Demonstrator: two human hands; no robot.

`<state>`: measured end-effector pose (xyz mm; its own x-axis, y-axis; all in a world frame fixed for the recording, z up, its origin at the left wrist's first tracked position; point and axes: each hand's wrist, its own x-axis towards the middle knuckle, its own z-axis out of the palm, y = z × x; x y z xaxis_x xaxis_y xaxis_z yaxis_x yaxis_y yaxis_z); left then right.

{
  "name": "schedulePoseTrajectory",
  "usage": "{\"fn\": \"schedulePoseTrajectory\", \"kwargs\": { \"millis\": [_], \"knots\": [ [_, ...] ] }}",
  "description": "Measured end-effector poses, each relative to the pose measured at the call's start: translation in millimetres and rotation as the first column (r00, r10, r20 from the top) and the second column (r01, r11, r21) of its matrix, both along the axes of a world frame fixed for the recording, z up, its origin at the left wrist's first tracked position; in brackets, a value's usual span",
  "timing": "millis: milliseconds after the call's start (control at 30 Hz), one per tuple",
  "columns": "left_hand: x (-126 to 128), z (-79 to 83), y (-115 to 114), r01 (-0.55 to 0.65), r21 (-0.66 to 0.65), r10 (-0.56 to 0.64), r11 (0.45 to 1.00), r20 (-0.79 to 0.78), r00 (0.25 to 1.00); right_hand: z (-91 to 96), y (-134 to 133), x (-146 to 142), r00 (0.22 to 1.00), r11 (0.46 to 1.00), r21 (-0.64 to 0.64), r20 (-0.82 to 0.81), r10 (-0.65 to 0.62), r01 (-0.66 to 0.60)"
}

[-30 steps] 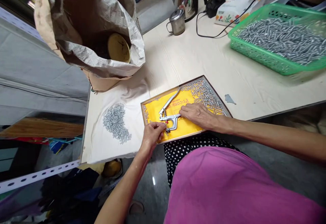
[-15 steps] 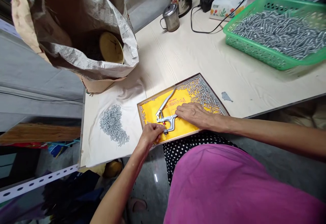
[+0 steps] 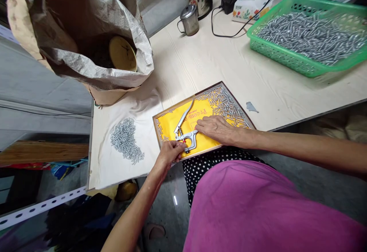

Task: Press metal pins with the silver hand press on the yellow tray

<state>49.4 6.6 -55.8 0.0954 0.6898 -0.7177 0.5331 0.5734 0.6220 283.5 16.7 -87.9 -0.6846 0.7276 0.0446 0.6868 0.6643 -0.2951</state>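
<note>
A pair of grey snap-fastener pliers (image 3: 190, 136) lies over the yellow lining of a shallow tray (image 3: 243, 112), its long lever raised away from the body. My right hand (image 3: 216, 129) is closed around the far end of the fixed handle. At the jaw end, my left hand (image 3: 171, 152) pinches with thumb and fingertips beside the small red part of the jaw. What sits between those fingertips is too small to make out. Many small silvery metal pins (image 3: 226, 104) fill the tray's far right corner, and a few lie along its left side.
Left of the tray, a heap of similar pins (image 3: 126, 139) lies on white cloth. A large open sack (image 3: 120, 80) holding a yellowish bowl (image 3: 122, 54) stands behind it. A green basket (image 3: 289, 62) of metal pieces is at right; a metal mug (image 3: 189, 20) stands at the back.
The whole view has shifted slightly left. My left fingertips remain at the jaw, with a slight change in finger position; my right hand keeps its grip on the handle.
</note>
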Motion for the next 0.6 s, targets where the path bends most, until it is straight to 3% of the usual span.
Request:
{"fn": "schedulePoseTrajectory", "kwargs": {
  "millis": [233,600],
  "knots": [
    [0.9,-0.5,-4.4,0.01,0.031,-0.01,0.999,-0.002,1.0,-2.8,30.3,9.0,1.0,0.987,0.162,-0.011,-0.007,0.009],
    [-0.9,-3.6,-4.9,0.032,0.047,-0.03,0.998,-0.037,0.999,-19.8,71.0,15.9,0.992,0.985,0.124,0.005,0.123,-0.123]
  ]
}}
